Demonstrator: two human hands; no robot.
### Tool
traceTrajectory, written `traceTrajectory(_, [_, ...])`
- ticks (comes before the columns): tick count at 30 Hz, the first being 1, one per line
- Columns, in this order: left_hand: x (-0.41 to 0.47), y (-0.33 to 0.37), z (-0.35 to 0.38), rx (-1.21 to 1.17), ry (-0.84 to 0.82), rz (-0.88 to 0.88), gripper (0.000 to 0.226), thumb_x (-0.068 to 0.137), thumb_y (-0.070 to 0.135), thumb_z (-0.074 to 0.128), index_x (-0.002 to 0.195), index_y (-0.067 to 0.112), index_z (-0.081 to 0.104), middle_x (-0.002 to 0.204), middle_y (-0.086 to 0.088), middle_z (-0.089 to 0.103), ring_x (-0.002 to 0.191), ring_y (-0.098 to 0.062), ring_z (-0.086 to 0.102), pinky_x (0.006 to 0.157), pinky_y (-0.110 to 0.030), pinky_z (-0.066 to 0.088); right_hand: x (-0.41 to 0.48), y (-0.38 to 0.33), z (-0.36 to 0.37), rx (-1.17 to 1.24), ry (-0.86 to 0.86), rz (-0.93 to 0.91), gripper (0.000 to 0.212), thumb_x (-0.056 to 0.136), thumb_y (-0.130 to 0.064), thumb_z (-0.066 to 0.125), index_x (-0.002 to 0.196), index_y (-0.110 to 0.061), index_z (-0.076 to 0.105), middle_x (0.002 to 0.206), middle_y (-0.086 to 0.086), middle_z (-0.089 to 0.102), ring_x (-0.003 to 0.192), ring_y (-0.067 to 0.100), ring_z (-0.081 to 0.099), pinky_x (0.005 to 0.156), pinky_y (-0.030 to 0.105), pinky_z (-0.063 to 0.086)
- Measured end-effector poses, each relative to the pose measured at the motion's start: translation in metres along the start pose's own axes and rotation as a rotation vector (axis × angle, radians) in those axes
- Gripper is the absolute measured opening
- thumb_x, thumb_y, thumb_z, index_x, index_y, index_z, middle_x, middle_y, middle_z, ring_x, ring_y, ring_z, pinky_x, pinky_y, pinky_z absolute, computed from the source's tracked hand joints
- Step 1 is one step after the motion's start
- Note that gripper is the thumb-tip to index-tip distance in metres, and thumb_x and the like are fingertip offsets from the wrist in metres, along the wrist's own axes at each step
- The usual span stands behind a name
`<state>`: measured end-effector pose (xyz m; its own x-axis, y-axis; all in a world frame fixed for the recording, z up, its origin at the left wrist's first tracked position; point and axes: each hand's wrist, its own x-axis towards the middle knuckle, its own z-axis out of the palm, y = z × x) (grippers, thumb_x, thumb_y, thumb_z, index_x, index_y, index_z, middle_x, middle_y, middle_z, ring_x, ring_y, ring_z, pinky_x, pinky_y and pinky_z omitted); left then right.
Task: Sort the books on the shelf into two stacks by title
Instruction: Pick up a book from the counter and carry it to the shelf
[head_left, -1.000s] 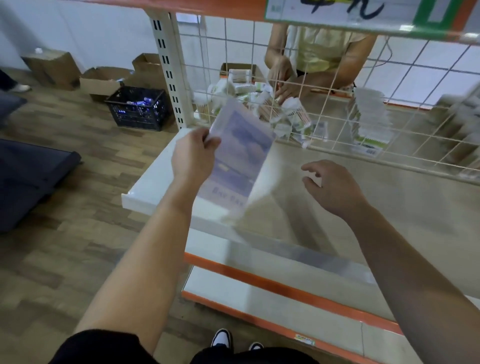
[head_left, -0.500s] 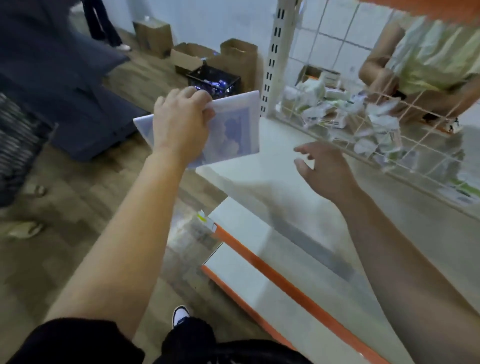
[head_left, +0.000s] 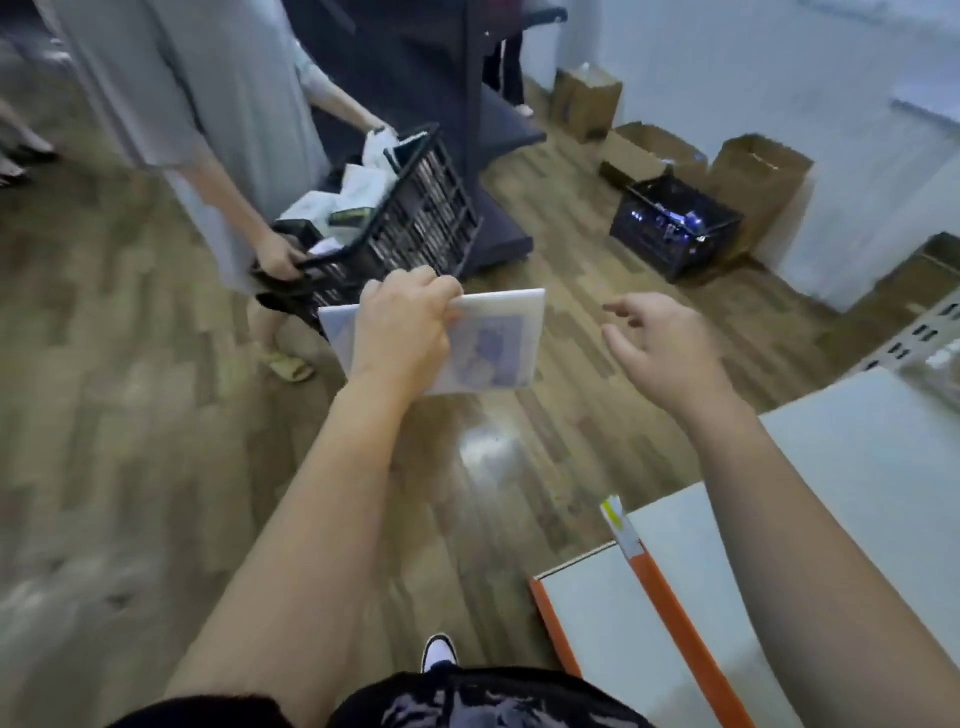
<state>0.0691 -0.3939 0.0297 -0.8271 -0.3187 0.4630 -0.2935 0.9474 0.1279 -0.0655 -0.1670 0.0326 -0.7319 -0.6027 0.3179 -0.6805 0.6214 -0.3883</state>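
My left hand (head_left: 402, 325) grips a thin white book (head_left: 493, 345) with a bluish-purple cover picture, holding it flat over the wooden floor, well left of the shelf. My right hand (head_left: 660, 348) hovers to the right of the book with fingers spread and relaxed, holding nothing and not touching it. The white shelf (head_left: 857, 467) with orange edge trim lies at the lower right, and only its bare corner shows. No other books are in view.
A person in a grey garment holds a black crate (head_left: 415, 234) of white packets just beyond the book. A second black crate (head_left: 675, 228) and several cardboard boxes (head_left: 758, 176) sit along the white wall. A dark shelf unit stands at top centre.
My view has swung left, away from the shelf toward the floor. My left hand carried the book leftward, off the shelf area. My right hand stayed relaxed beside it.
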Motion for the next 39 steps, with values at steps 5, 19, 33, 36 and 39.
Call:
traceTrajectory(5, [-0.004,-0.069,-0.001,0.043,-0.02,-0.126,0.016,0.081,0.018,0.05,0.09,0.018,0.064,0.086,-0.006,0.059,0.084,-0.033,0.054,0.066,-0.038,0.027,0.049,-0.045,0.052,0.017,-0.082,-0.112,0.026,0.086,-0.02,0.061,0.11,-0.012,0.067,0.106,0.01,0.068,0.098,0.028,0.062,0.085,0.037,0.049])
traceTrajectory(19, [0.0,-0.205,0.017,0.163,-0.042,-0.458,0.013,0.084,0.025,0.05,0.087,0.018,0.062,0.089,-0.007,0.058,0.087,-0.032,0.052,0.071,-0.039,0.028,0.177,-0.131,0.175,0.096,-0.29,-0.383,0.03,0.09,-0.021,0.057,0.117,-0.011,0.064,0.105,0.007,0.065,0.1,0.025,0.059,0.083,0.033,0.045])
traceTrajectory(33, [0.121,-0.321,0.08,0.184,-0.062,-0.685,0.009,0.085,0.021,0.057,0.092,0.021,0.063,0.095,-0.004,0.06,0.095,-0.029,0.053,0.079,-0.038,0.024,0.377,-0.157,0.267,0.089,-0.387,-0.428,0.028,0.091,-0.024,0.054,0.116,-0.015,0.065,0.103,0.001,0.063,0.097,0.019,0.058,0.081,0.035,0.049])
traceTrajectory(36, [0.147,-0.348,0.087,0.194,-0.04,-0.705,0.01,0.085,0.021,0.057,0.093,0.021,0.064,0.094,-0.004,0.06,0.093,-0.029,0.053,0.078,-0.038,0.024,0.41,-0.169,0.288,0.099,-0.392,-0.443,0.026,0.091,-0.024,0.054,0.113,-0.016,0.065,0.098,-0.001,0.062,0.094,0.018,0.058,0.078,0.035,0.049])
traceTrajectory(39, [0.172,-0.383,0.099,0.195,-0.032,-0.72,0.011,0.087,0.022,0.056,0.095,0.023,0.064,0.095,-0.002,0.059,0.094,-0.028,0.052,0.077,-0.036,0.021,0.447,-0.184,0.312,0.11,-0.401,-0.439,0.024,0.09,-0.023,0.054,0.11,-0.018,0.066,0.092,-0.006,0.058,0.092,0.017,0.056,0.075,0.034,0.048])
